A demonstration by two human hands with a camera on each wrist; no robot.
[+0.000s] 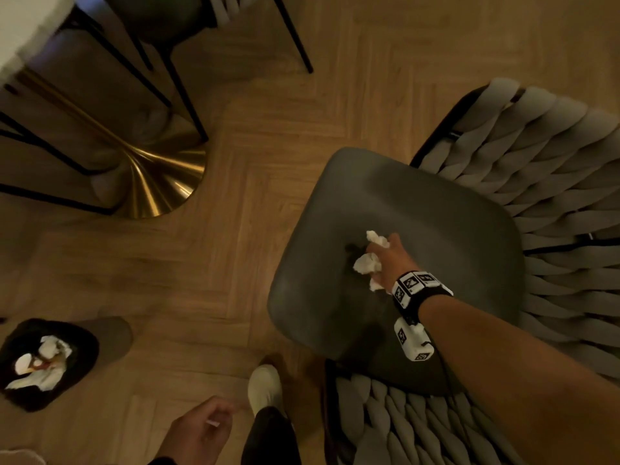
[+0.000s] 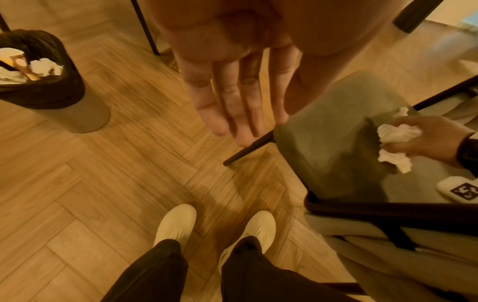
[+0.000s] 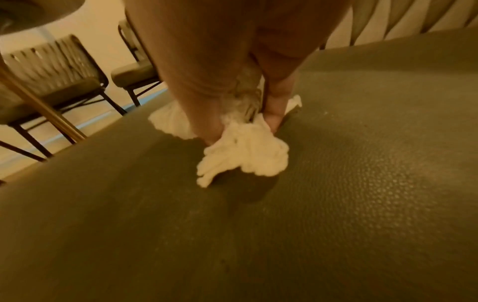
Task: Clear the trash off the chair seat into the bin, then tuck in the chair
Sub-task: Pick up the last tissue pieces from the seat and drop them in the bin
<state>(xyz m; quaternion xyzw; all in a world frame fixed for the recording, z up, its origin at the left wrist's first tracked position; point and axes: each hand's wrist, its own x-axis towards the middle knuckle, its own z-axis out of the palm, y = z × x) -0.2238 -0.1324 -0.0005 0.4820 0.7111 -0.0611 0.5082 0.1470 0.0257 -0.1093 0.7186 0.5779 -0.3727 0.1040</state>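
Note:
My right hand (image 1: 382, 260) (image 3: 240, 122) grips crumpled white tissue (image 1: 365, 263) (image 2: 395, 134) (image 3: 245, 155) just above the dark green chair seat (image 1: 419, 209) (image 2: 333, 143) (image 3: 362, 183). Bits of the tissue stick out on both sides of my fist. My left hand (image 1: 201, 431) (image 2: 240, 98) hangs empty over the floor with straight fingers, left of the chair. The bin (image 1: 110, 333) (image 2: 77, 114), lined with a black bag, stands on the floor at the left and holds white paper trash.
The chair's woven grey backrest (image 1: 536, 182) curves round the seat's right and near sides. A table with a gold pedestal base (image 1: 161, 182) and other chairs (image 1: 161, 21) stand at the upper left. My feet in pale shoes (image 2: 178, 226) stand on the herringbone wood floor (image 1: 235, 263).

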